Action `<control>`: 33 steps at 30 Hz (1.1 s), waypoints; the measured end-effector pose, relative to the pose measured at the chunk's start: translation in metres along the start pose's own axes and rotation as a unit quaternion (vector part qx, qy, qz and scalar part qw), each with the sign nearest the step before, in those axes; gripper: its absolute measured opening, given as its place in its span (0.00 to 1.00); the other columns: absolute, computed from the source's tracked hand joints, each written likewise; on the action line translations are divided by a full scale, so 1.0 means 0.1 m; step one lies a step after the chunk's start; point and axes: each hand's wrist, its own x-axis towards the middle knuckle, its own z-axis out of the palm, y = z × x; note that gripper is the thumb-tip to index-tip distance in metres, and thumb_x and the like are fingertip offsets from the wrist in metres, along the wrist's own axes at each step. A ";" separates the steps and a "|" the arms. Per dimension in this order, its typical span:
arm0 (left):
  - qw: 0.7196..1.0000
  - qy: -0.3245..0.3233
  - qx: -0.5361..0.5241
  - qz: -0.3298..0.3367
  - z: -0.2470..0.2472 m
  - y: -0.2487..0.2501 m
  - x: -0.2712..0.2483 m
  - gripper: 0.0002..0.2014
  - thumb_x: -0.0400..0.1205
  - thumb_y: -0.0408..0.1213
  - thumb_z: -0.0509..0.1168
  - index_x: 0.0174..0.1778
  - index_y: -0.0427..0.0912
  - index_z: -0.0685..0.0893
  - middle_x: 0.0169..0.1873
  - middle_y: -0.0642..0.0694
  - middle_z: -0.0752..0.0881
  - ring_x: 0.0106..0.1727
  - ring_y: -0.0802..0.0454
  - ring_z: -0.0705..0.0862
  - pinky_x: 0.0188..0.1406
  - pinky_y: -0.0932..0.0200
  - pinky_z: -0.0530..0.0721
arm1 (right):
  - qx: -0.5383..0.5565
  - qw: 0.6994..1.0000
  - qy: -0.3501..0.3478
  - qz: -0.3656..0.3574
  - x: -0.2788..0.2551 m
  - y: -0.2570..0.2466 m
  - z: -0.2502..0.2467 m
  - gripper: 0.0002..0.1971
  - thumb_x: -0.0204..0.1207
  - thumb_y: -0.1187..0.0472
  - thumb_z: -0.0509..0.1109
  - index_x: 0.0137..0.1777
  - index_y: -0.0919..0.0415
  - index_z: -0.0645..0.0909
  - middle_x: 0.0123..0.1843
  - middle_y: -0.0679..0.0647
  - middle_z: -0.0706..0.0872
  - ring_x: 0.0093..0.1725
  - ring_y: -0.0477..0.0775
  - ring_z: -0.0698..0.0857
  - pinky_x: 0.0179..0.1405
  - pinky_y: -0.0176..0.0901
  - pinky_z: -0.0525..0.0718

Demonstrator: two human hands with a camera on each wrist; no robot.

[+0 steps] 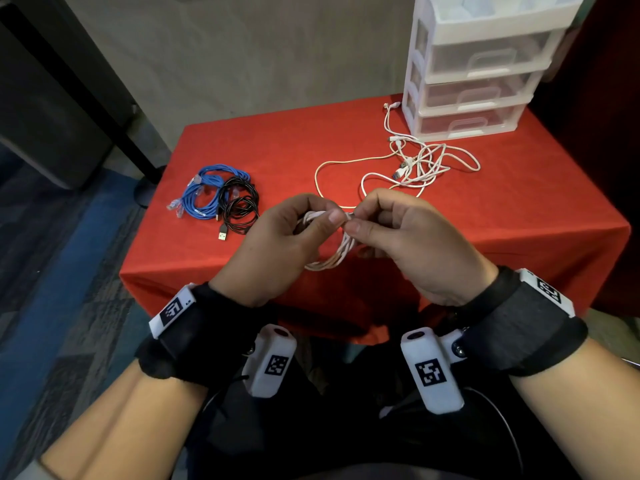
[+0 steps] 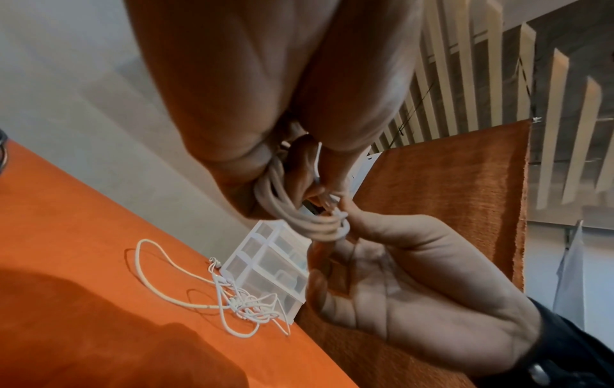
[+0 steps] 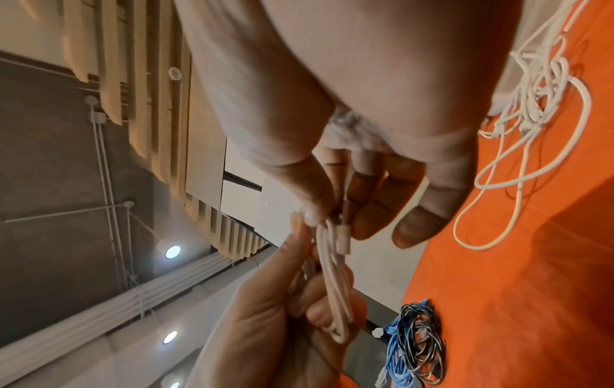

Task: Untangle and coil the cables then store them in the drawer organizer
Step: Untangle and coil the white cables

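Red cloth covers the small table (image 1: pixel 485 209) in the head view, with grey wall behind it and blue carpet to the left. Above the table's near edge the left hand (image 1: pixel 277 244) grips a coiled white round cable (image 1: pixel 329 258), several loops bunched under the thumb, the lower arc hanging free between the palms. The right hand (image 1: pixel 408 237) pinches the coil's top with thumb and forefinger. At the far right corner stands a white-framed drawer organizer with clear drawers (image 1: pixel 478 77), all closed; just beside its base lies a tangle of thin white cables (image 1: pixel 419 164). To the left sit a coiled blue network cable (image 1: pixel 204 192) and, touching it, a coiled black USB cable (image 1: pixel 240 202).

From the left wrist, the white loops (image 2: pixel 299 218) run under the left palm (image 2: pixel 265 92) into the right hand's fingertips (image 2: pixel 347 207); the other right fingers curl loosely.

From the right wrist, the coil (image 3: pixel 335 288) shows as smooth parallel strands with a white plug housing near the pinch, the left hand (image 3: pixel 265 328) closed round its lower part.
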 end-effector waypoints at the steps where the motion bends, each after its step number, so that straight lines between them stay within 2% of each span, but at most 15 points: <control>1: 1.000 -0.005 -0.001 0.005 -0.01 0.01 0.01 0.07 0.86 0.41 0.69 0.51 0.41 0.87 0.38 0.40 0.80 0.31 0.52 0.74 0.31 0.61 0.76 | 0.020 1.000 0.004 0.001 -0.01 0.00 0.01 0.07 0.80 0.67 0.76 0.42 0.57 0.83 0.39 0.56 0.86 0.42 0.52 0.84 0.49 0.54 0.81; 3: 1.000 -0.019 -0.006 0.017 -0.02 0.02 0.04 0.06 0.86 0.41 0.69 0.51 0.43 0.87 0.38 0.41 0.81 0.29 0.53 0.74 0.31 0.58 0.75 | 0.062 0.998 0.003 0.010 -0.03 -0.02 0.01 0.06 0.81 0.68 0.74 0.44 0.59 0.81 0.40 0.55 0.85 0.43 0.50 0.84 0.51 0.54 0.80; 7: 0.998 -0.046 -0.030 0.016 -0.03 0.06 0.04 0.05 0.85 0.40 0.69 0.50 0.43 0.87 0.32 0.48 0.79 0.26 0.53 0.72 0.29 0.60 0.73 | 0.143 0.987 -0.046 0.048 -0.07 -0.04 -0.04 0.03 0.80 0.66 0.72 0.48 0.61 0.80 0.43 0.55 0.83 0.45 0.48 0.84 0.53 0.53 0.83; 10: 0.996 -0.064 -0.053 0.012 -0.04 0.09 0.01 0.08 0.83 0.40 0.69 0.50 0.40 0.86 0.29 0.53 0.78 0.25 0.54 0.70 0.27 0.62 0.71 | 0.185 0.976 -0.085 0.073 -0.10 -0.05 -0.08 0.05 0.78 0.61 0.70 0.50 0.62 0.80 0.47 0.58 0.81 0.50 0.51 0.83 0.58 0.55 0.84; 14: 0.995 -0.073 -0.059 0.018 -0.04 0.13 -0.01 0.08 0.84 0.37 0.68 0.54 0.35 0.85 0.33 0.50 0.79 0.26 0.53 0.70 0.28 0.62 0.72 | 0.206 0.968 -0.115 0.086 -0.10 -0.07 -0.14 0.10 0.83 0.59 0.69 0.58 0.65 0.79 0.53 0.63 0.81 0.56 0.58 0.82 0.64 0.61 0.80; 16: 0.996 -0.077 -0.048 0.024 -0.05 0.16 -0.02 0.08 0.84 0.37 0.68 0.54 0.36 0.84 0.33 0.52 0.80 0.27 0.53 0.71 0.28 0.62 0.73 | 0.199 0.968 -0.126 0.091 -0.10 -0.09 -0.17 0.11 0.82 0.58 0.71 0.58 0.65 0.80 0.54 0.64 0.81 0.57 0.60 0.81 0.64 0.62 0.80; 18: 0.996 -0.081 -0.030 0.030 -0.05 0.17 -0.02 0.07 0.85 0.34 0.68 0.55 0.35 0.84 0.32 0.49 0.79 0.28 0.50 0.72 0.29 0.61 0.73 | 0.169 0.976 -0.112 0.082 -0.09 -0.10 -0.17 0.08 0.78 0.59 0.74 0.50 0.63 0.82 0.48 0.58 0.83 0.52 0.54 0.83 0.60 0.57 0.82; 20: 0.996 -0.081 -0.019 0.033 -0.03 0.17 -0.03 0.07 0.86 0.33 0.67 0.56 0.32 0.84 0.34 0.40 0.77 0.30 0.45 0.70 0.29 0.58 0.72 | 0.128 0.986 -0.085 0.066 -0.09 -0.11 -0.16 0.06 0.75 0.60 0.76 0.46 0.62 0.83 0.42 0.54 0.84 0.46 0.49 0.83 0.55 0.52 0.81; 23: 0.998 -0.062 0.002 0.031 -0.01 0.13 -0.03 0.06 0.86 0.33 0.68 0.54 0.34 0.84 0.34 0.30 0.77 0.31 0.44 0.70 0.29 0.53 0.71 | 0.011 0.999 -0.033 -0.004 -0.09 -0.11 -0.13 0.05 0.78 0.65 0.77 0.46 0.67 0.85 0.40 0.56 0.87 0.42 0.50 0.83 0.51 0.46 0.79; 24: 0.998 -0.053 0.008 0.029 0.00 0.11 -0.03 0.05 0.86 0.34 0.69 0.53 0.36 0.85 0.34 0.30 0.78 0.31 0.45 0.72 0.29 0.53 0.73 | -0.019 0.999 -0.020 -0.025 -0.08 -0.09 -0.13 0.05 0.79 0.65 0.77 0.46 0.67 0.85 0.39 0.57 0.87 0.41 0.50 0.83 0.49 0.46 0.79; 27: 0.999 -0.022 0.033 0.023 0.03 0.06 0.00 0.04 0.85 0.38 0.70 0.51 0.41 0.86 0.33 0.47 0.83 0.29 0.51 0.78 0.30 0.57 0.78 | -0.086 0.993 0.027 -0.070 -0.08 -0.06 -0.11 0.06 0.79 0.64 0.78 0.44 0.63 0.85 0.39 0.60 0.89 0.38 0.48 0.83 0.44 0.44 0.80; 29: 0.999 0.005 0.046 0.022 0.06 0.04 0.01 0.03 0.85 0.39 0.71 0.49 0.44 0.86 0.34 0.52 0.85 0.27 0.56 0.80 0.30 0.55 0.82 | -0.147 0.981 0.064 -0.106 -0.08 -0.06 -0.09 0.07 0.79 0.62 0.79 0.42 0.61 0.85 0.35 0.51 0.88 0.35 0.40 0.83 0.38 0.34 0.79; 30: 0.998 0.020 0.048 0.023 0.08 0.03 0.02 0.03 0.85 0.39 0.71 0.48 0.44 0.86 0.34 0.52 0.85 0.26 0.57 0.81 0.30 0.53 0.83 | -0.175 0.973 0.083 -0.129 -0.07 -0.06 -0.08 0.07 0.78 0.61 0.80 0.41 0.60 0.85 0.35 0.48 0.87 0.35 0.41 0.84 0.37 0.33 0.79; 33: 0.997 0.056 0.038 0.026 0.13 0.01 0.02 0.03 0.85 0.38 0.71 0.47 0.43 0.85 0.35 0.47 0.86 0.26 0.56 0.82 0.28 0.52 0.83 | -0.243 0.942 0.124 -0.196 -0.05 -0.05 -0.04 0.09 0.78 0.58 0.80 0.40 0.59 0.85 0.37 0.48 0.87 0.42 0.48 0.86 0.45 0.44 0.84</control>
